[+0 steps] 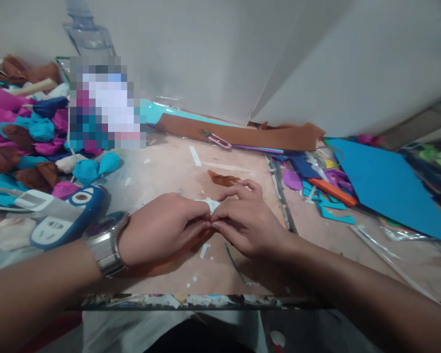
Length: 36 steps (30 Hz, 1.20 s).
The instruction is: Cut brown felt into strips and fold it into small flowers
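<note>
My left hand (pixel 165 225), with a metal watch (pixel 106 245) on its wrist, is closed with thumb and index finger pinched. My right hand (pixel 252 220) pinches too, its fingertips meeting those of the left over the table. What the fingertips hold is mostly hidden. A small crumpled white piece (pixel 209 202) shows just behind them; whether it is held I cannot tell. The right hand's other fingers are bent and partly raised. Close beyond them lies a folded brown piece (pixel 223 179), paper or cloth.
Crumpled coloured bundles (pixel 40 127) heap at the left beside a blue power strip (pixel 69 220). Pink-handled thread snips (pixel 216 139) lie on a brown sheet (pixel 242 132) at the back. On the right are an orange cutter (pixel 332 192) and a blue sheet (pixel 385 181). Paper scraps dot the table (pixel 161 166).
</note>
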Tool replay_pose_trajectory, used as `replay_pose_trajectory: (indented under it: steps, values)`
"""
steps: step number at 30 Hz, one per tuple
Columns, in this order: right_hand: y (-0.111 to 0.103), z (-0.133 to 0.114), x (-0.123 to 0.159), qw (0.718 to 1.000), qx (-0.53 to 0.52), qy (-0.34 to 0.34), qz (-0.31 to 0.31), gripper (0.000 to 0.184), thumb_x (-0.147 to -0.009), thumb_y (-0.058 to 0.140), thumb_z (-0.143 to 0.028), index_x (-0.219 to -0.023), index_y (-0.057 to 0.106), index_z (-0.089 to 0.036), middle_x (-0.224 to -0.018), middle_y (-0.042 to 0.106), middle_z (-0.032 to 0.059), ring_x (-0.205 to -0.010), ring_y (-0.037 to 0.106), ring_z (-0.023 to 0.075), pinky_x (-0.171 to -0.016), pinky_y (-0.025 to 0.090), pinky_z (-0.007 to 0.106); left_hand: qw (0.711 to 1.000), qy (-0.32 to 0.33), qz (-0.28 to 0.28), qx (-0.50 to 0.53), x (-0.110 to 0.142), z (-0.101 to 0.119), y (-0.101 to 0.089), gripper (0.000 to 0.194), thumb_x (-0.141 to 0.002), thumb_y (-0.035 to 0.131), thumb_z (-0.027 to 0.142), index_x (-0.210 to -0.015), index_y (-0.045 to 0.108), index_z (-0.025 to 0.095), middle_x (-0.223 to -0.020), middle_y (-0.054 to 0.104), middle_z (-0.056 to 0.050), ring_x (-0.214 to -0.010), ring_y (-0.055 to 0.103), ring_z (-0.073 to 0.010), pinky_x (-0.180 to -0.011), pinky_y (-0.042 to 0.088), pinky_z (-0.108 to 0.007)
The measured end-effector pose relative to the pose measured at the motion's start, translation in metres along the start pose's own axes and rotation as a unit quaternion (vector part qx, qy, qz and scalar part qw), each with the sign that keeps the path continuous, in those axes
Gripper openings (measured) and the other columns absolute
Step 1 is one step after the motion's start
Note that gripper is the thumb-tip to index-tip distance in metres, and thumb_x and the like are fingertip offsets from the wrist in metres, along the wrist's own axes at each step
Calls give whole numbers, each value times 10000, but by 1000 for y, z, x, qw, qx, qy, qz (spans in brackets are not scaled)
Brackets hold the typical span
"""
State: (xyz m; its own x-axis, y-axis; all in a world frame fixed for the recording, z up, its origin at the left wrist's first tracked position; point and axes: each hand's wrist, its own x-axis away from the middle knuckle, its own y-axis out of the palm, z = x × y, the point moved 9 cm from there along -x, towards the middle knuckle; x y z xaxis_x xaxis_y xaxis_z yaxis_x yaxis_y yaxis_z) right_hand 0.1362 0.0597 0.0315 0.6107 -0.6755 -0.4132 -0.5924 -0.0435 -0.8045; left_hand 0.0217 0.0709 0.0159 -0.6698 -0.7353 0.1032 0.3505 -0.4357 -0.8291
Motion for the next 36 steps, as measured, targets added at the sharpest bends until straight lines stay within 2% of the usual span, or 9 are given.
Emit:
replay_pose_trajectory:
  steps: [6,10,15,20,23,28,36]
  values:
    - [2,0,0,1000,-10,-3,-7,82,-913,671,-156,-917,709,-229,-866,721,3,-1073,646,234,-1113,258,511,991,61,-10,-115,0,9,5,340,-1072,442,389,-907,673,203,-796,717,-36,-683,602,-188,-631,269,-316]
    - [3,0,0,999,-24,7,-22,130,-891,657,-115,-924,701,-232,-873,718,-2,-1109,625,242,-1124,253,519,989,91,-10,-117,1,12,5,314,-1080,431,380,-914,636,209,-783,694,-16,-682,593,-178,-623,264,-321]
    - [4,-2,-1,998,-34,15,-49,158,-894,611,-111,-964,699,-222,-940,737,26,-1212,577,278,-1168,243,576,986,129,-9,-107,3,14,7,233,-1058,463,264,-870,591,209,-751,678,15,-648,570,-147,-618,284,-316]
    - [8,-2,-3,994,-46,39,-95,180,-899,572,-113,-982,689,-222,-1001,752,42,-1332,521,301,-1216,204,607,978,169,31,-116,6,22,5,165,-1024,487,249,-893,581,210,-751,678,18,-636,581,-152,-601,298,-320]
    - [9,-2,-4,992,-45,49,-110,148,-915,565,-134,-960,676,-222,-1024,750,51,-1382,494,314,-1228,165,635,980,149,44,-123,5,21,2,155,-1024,494,290,-969,617,214,-807,716,3,-679,632,-174,-605,306,-316]
    - [0,-1,-3,997,-24,39,-62,79,-924,610,-180,-902,659,-237,-947,741,23,-1358,520,306,-1232,133,627,991,71,32,-112,-1,11,-2,278,-1055,483,363,-945,682,203,-787,740,-26,-693,662,-197,-617,339,-289]
    - [2,-3,-1,998,-24,16,-47,118,-902,577,-161,-867,661,-237,-894,723,24,-1317,557,296,-1223,147,630,995,60,12,-72,-2,7,1,255,-1041,532,343,-972,743,217,-879,794,-29,-764,709,-203,-670,378,-285]
